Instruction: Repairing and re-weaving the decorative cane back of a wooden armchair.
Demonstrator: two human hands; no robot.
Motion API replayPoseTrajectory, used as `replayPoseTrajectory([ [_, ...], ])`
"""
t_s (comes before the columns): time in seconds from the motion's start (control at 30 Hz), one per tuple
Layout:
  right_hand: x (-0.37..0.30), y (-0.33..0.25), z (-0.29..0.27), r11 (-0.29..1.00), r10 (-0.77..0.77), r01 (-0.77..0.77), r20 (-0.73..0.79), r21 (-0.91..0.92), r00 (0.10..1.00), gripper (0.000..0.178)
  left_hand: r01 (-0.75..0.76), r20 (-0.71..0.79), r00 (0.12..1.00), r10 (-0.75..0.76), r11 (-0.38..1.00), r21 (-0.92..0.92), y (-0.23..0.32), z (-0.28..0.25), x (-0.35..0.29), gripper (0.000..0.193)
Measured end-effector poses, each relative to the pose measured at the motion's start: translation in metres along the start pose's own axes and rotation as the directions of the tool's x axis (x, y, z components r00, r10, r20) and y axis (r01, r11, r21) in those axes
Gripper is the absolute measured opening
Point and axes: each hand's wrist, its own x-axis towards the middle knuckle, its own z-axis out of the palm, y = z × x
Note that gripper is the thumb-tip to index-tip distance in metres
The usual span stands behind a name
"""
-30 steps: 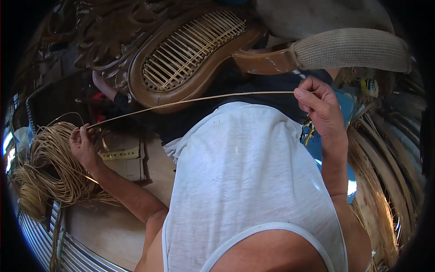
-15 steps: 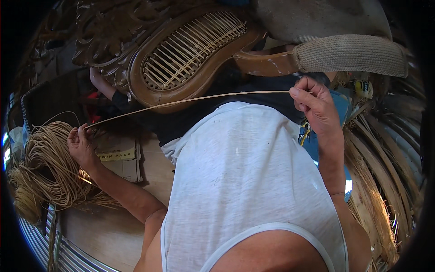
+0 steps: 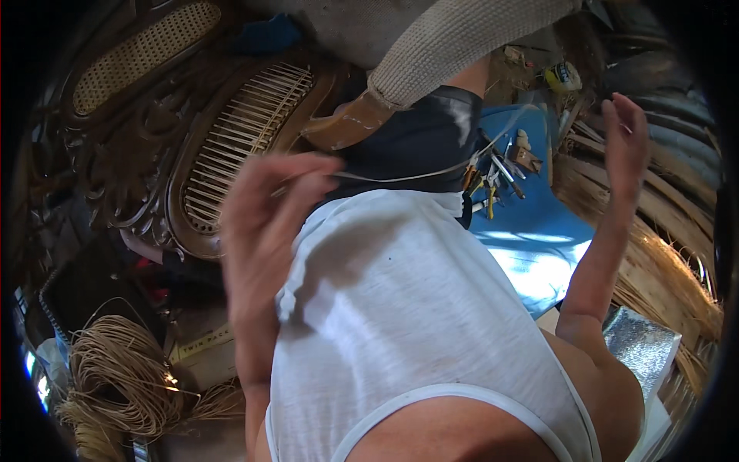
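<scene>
Here, the left hand (image 3: 264, 212) holds a pale strip (image 3: 408, 179) over dark shorts (image 3: 412, 146).

A: How does the cane strand (image 3: 400, 179) look?
B: Pale and smooth, with a faint sheen. The cane coil (image 3: 115, 377) looks matt and fibrous.
A: And the carved chair frame (image 3: 177, 196)?
B: Dark brown wood, glossy. The armrest cover (image 3: 462, 50) is a rough, ribbed weave, quite matt.
A: The blue bench (image 3: 531, 208)?
B: Smooth plastic by its look, glaring in patches. The silver sheet (image 3: 639, 346) resembles crinkled foil; the tank top (image 3: 408, 308) is soft, matt cloth.
</scene>
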Motion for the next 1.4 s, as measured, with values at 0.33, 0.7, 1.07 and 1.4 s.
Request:
replayPoseTrajectory([
  [0.33,-0.132,-0.135,0.078,0.636,-0.309,-0.356,0.649,0.685,0.695,0.030,0.248,0.243,0.948,-0.203,0.953,-0.173,-0.029,0.057,0.051,0.016],
  [0.7,-0.136,-0.138,0.098,0.593,-0.326,-0.227,0.488,0.773,0.810,0.013,0.281,0.230,0.918,-0.323,0.940,0.195,-0.028,0.066,0.045,0.016],
  [1.07,-0.214,0.105,0.144,0.861,0.097,-0.384,0.633,0.334,0.768,0.015,-0.181,-0.049,0.983,0.179,0.866,-0.466,0.002,-0.026,0.069,0.026],
  [1.4,-0.304,0.247,0.213,0.859,0.478,-0.482,0.606,-0.171,0.636,0.030,-0.407,-0.319,0.887,0.335,0.892,-0.197,0.057,-0.120,0.053,0.036],
])
